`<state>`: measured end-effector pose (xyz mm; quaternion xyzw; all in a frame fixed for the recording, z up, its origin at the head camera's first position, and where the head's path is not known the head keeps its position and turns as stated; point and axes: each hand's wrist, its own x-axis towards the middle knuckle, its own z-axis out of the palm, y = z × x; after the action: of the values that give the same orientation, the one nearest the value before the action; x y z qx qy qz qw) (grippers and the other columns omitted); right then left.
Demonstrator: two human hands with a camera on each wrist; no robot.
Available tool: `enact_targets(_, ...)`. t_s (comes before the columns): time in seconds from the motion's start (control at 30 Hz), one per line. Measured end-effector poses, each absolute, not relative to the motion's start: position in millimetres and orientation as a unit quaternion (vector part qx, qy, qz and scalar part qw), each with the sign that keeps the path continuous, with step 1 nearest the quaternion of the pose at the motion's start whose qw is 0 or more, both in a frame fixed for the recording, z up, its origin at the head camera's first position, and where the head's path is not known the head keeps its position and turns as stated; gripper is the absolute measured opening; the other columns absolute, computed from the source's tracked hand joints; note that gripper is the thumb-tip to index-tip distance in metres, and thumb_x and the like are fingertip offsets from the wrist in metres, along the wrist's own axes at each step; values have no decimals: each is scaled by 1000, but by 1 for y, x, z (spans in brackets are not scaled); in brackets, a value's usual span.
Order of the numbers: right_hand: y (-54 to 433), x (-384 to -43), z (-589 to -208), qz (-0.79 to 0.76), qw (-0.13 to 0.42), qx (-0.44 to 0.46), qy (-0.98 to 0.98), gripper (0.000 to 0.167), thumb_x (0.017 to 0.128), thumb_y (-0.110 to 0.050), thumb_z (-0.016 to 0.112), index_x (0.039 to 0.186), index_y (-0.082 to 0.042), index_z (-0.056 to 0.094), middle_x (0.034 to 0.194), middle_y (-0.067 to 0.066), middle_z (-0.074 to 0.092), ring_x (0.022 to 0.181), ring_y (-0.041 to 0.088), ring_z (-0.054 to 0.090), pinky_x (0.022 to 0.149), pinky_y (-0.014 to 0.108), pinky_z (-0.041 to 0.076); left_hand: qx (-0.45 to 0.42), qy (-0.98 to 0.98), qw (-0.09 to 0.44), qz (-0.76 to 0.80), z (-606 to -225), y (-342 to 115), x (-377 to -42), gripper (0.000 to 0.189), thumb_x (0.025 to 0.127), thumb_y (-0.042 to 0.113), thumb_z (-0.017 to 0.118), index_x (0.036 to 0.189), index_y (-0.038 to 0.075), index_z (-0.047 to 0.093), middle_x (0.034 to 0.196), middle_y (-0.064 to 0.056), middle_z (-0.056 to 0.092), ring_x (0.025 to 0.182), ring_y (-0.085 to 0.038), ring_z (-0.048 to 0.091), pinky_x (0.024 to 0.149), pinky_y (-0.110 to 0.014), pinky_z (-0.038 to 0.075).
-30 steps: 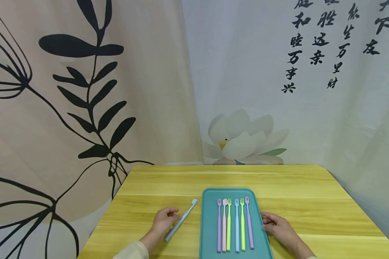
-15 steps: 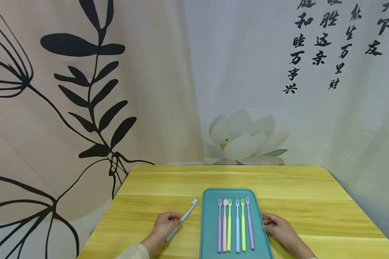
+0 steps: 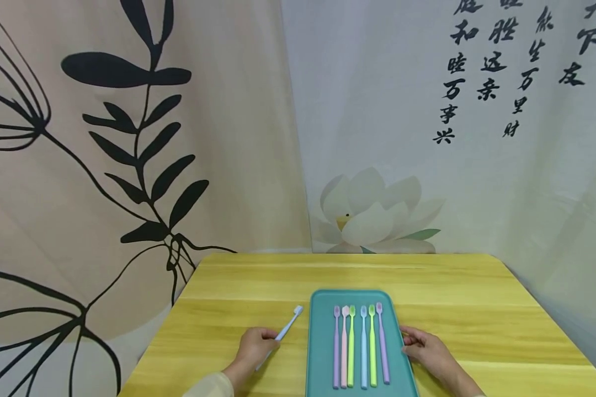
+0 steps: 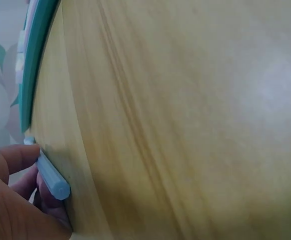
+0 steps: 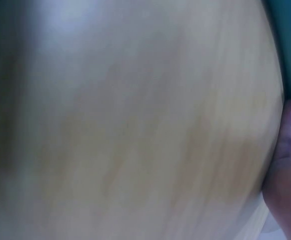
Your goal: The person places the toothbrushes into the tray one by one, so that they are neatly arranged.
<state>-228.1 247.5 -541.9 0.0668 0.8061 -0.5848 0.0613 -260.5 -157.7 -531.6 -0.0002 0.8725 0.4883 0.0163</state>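
A pale blue toothbrush [image 3: 290,322] lies slanted on the table left of the tray, bristle head pointing away. My left hand [image 3: 255,347] pinches its handle between thumb and fingers. In the left wrist view the handle's blunt end [image 4: 58,189] sticks out past the fingers. Against the right rim of the teal tray [image 3: 323,298], the fingertips of my right hand [image 3: 429,353] rest. Side by side on that tray lie several toothbrushes, among them a pink one [image 3: 344,347], a blue one [image 3: 363,347] and a purple one at the right [image 3: 383,347].
The wooden table [image 3: 467,309] runs back to a printed curtain [image 3: 248,165]. Its left edge slopes away beside my left arm. The tray's near end passes out of the head view.
My left hand's fingers have closed on the toothbrush handle, and the hand has shifted slightly right and nearer to me. The toothbrush, the tray and my right hand have stayed about in place.
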Motion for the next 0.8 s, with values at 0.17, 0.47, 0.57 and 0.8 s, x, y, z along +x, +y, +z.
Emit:
enact_targets(0.17,247,-228,-540,-578,59,60,812,52,90,1,65,139,10,50,105,12,57,95,22,54,77,33,54,1,879,5,477,-528,-156,-260,11,79,0,73,89,-4,74,81,-5,69,77,-19,60,69,-35,50)
enact_targets(0.47,248,-226,-541,-593,68,55,800,54,89,2,65,139,11,47,105,13,56,93,23,54,76,34,54,2,879,-11,477,-527,-155,-260,12,78,-2,69,87,-7,72,78,-5,67,71,-17,56,63,-31,48)
enact_targets(0.57,249,-226,-541,-595,70,47,799,55,90,1,64,140,13,45,105,13,55,93,22,53,76,32,54,-5,880,-10,476,-527,-154,-262,11,78,-2,68,87,-5,73,78,-4,66,71,-17,55,62,-31,47)
enact_targets(0.8,249,-227,-543,-597,69,50,798,54,90,2,64,140,13,45,105,13,55,93,22,54,76,32,55,4,888,-21,459,-528,-155,-266,16,78,-1,69,93,-5,74,86,-9,70,80,-21,60,70,-36,50)
